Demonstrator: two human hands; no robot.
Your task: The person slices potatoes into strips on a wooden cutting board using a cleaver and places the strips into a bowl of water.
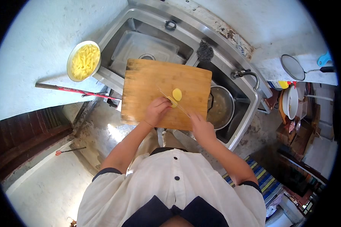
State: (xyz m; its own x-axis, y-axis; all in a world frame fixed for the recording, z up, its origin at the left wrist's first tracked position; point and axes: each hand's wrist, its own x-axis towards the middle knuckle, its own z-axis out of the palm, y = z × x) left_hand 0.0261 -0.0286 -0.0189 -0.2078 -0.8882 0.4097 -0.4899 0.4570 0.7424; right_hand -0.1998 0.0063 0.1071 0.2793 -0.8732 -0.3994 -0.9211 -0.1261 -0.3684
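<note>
A wooden cutting board [147, 76] lies across the front of the sink before me. My right hand [203, 129] grips a kitchen knife [179, 106], seen nearly edge-on, its blade slanting up and left across the board. Curled fingertips of my left hand [157, 112] press on a yellow piece of what looks like peeled potato [172, 102], right beside the blade and partly hidden by it and the fingers. One oval yellow slice [177, 94] lies just beyond the blade, touched by neither hand.
A bowl of yellow strips [85, 61] stands at the left. The steel sink has a clear plastic tub [145, 42] in its left basin and a pot of cloudy water [222, 109] in its right. A faucet [247, 74] and dark scrubber [205, 51] sit along the rim.
</note>
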